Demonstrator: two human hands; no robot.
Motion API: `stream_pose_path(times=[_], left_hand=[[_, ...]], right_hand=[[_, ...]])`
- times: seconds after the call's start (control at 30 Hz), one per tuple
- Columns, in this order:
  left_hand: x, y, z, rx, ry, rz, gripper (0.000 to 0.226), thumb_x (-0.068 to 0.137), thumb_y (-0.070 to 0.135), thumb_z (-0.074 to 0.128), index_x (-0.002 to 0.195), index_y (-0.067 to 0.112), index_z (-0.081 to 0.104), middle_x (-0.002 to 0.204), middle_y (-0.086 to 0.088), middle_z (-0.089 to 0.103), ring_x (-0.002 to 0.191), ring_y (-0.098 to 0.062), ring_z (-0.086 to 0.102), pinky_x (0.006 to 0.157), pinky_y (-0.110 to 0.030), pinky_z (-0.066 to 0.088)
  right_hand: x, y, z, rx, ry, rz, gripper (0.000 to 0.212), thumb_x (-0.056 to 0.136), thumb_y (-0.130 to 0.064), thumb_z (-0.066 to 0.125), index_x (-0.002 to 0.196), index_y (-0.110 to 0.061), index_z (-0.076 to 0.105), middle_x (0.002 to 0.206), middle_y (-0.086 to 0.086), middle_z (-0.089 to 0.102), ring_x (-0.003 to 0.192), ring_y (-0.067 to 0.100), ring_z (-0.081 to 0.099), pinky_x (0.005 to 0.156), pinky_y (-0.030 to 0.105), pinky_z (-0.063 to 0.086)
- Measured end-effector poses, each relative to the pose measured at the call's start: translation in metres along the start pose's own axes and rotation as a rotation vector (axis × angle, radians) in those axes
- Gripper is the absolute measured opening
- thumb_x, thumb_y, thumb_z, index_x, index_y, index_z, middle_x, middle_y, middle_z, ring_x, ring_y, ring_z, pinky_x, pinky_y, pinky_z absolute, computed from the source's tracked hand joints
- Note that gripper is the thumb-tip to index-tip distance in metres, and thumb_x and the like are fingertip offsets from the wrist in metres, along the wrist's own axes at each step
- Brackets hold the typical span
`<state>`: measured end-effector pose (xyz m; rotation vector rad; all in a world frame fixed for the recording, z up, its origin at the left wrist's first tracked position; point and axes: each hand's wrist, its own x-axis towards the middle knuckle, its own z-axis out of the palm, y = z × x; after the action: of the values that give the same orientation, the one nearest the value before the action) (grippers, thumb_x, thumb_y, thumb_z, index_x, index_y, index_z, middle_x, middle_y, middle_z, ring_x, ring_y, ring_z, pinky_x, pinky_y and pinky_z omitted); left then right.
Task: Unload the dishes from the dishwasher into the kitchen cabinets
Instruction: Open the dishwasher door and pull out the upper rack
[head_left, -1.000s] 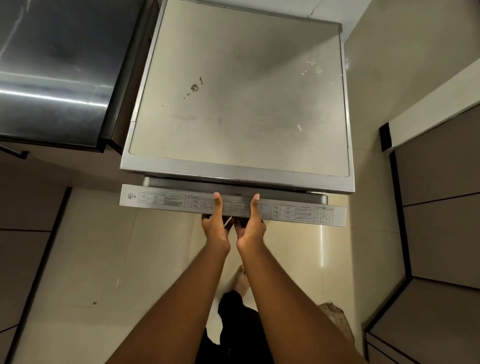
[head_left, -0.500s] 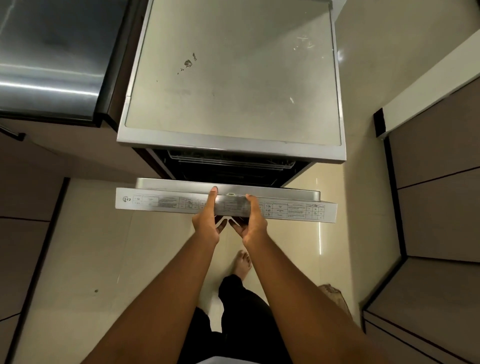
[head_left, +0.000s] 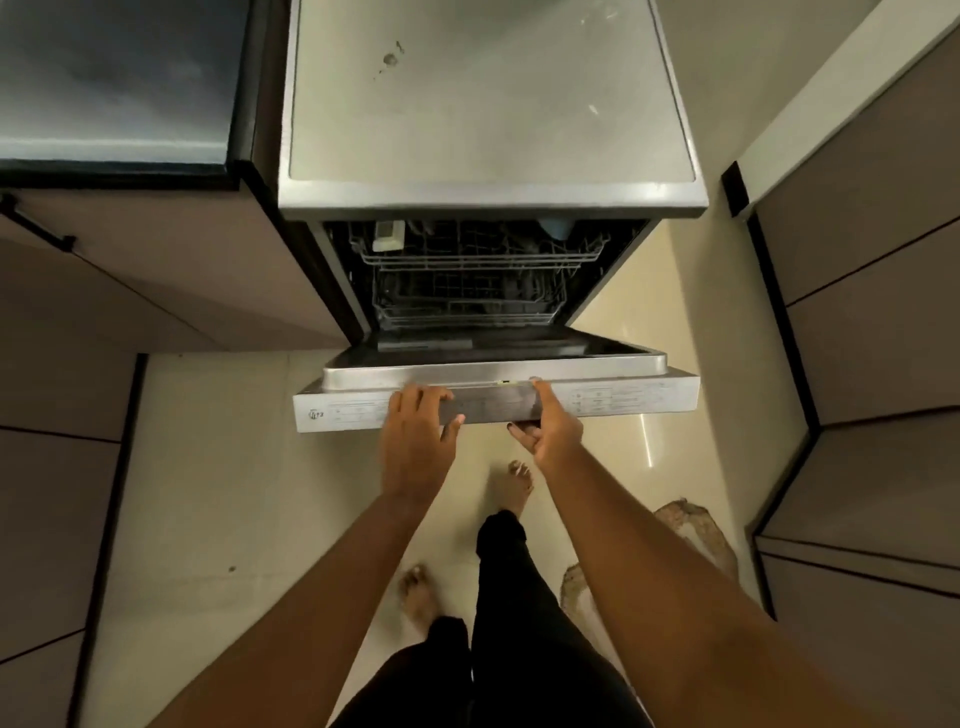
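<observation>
Head view, looking down at a freestanding dishwasher (head_left: 488, 104) with a flat grey top. Its door (head_left: 493, 402) is lowered part-way, hinged at the bottom, with the control strip along its upper edge facing the camera.

Left hand (head_left: 415, 447) — fingers laid over the door's top edge near the middle, thumb beneath the front face, so the hand clasps the edge. Right hand (head_left: 553, 428) — just beside it on the same edge, thumb resting on top and the fingers curled under the front lip, gripping the door as well.

Behind the door, inside the dishwasher, two wire racks are visible: an upper rack (head_left: 478, 244) and, below it, a lower rack (head_left: 467, 301). A small white item (head_left: 388, 236) sits at the left end of the upper rack, and a pale rounded piece (head_left: 558, 227) shows at its right end; what they are cannot be told, and the remaining contents are too dark to make out.

To the left of the dishwasher stands a brown cabinet (head_left: 156, 270) with a dark handle, topped by a dark glossy desk (head_left: 114, 78). To the right of the dishwasher, across a strip of cream floor (head_left: 208, 467), stand more brown cabinet fronts (head_left: 872, 338). In front of the door, the person's bare feet and dark trousers appear on the floor, with a brownish mat (head_left: 696, 530) to their right.
</observation>
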<state>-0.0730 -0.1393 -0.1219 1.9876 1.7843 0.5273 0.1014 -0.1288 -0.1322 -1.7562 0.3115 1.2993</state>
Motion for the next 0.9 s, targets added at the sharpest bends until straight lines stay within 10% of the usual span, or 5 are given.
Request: stream_pose_path(times=[0.13,0.27,0.37,0.5,0.9], left_hand=[[-0.013,-0.04,0.011,0.402,-0.294,0.078,0.087,0.081,0.043,0.072,0.153,0.019,0.027,0.159,-0.008,0.027,0.149,-0.029,0.018,0.118,-0.055,0.018],[-0.024,-0.053,0.018,0.41,-0.325,0.093,0.087,0.087,0.036,0.069,0.156,0.02,0.017,0.16,-0.005,0.024,0.15,-0.027,0.016,0.12,-0.053,0.017],[-0.033,-0.049,0.023,0.389,-0.324,0.065,0.081,0.089,0.035,0.067,0.154,0.019,0.022,0.159,-0.006,0.028,0.149,-0.028,0.019,0.122,-0.049,0.016],[-0.051,-0.055,0.035,0.389,-0.28,0.078,0.075,0.086,0.037,0.07,0.149,0.017,0.034,0.152,-0.008,0.04,0.144,-0.028,0.032,0.119,-0.049,0.026],[-0.131,-0.082,0.079,0.337,-0.298,0.088,0.077,0.08,0.042,0.075,0.144,0.013,0.044,0.143,-0.014,0.049,0.135,-0.036,0.043,0.112,-0.049,0.037]], right_hand=[[0.009,0.017,-0.017,-0.144,0.209,-0.15,0.095,0.058,-0.042,0.095,0.126,-0.009,0.039,0.133,0.017,0.052,0.115,0.036,0.06,0.088,0.048,0.059],[0.007,0.008,-0.032,-0.739,0.402,-0.545,0.131,0.059,-0.057,0.089,0.155,-0.019,0.009,0.158,0.019,0.021,0.145,0.038,0.029,0.112,0.053,0.036],[0.017,0.002,-0.041,-1.328,0.232,-1.109,0.089,0.078,-0.045,0.08,0.15,-0.025,0.031,0.154,0.009,0.036,0.144,0.027,0.034,0.12,0.05,0.026],[0.027,0.023,-0.067,-1.61,-0.073,-1.26,0.034,0.095,-0.03,0.064,0.127,-0.018,0.063,0.144,0.005,0.05,0.128,0.022,0.052,0.107,0.04,0.046],[0.052,0.114,-0.139,-1.594,-0.152,-1.161,0.049,0.095,-0.012,0.058,0.143,-0.016,0.05,0.141,0.006,0.053,0.121,0.025,0.057,0.09,0.038,0.056]])
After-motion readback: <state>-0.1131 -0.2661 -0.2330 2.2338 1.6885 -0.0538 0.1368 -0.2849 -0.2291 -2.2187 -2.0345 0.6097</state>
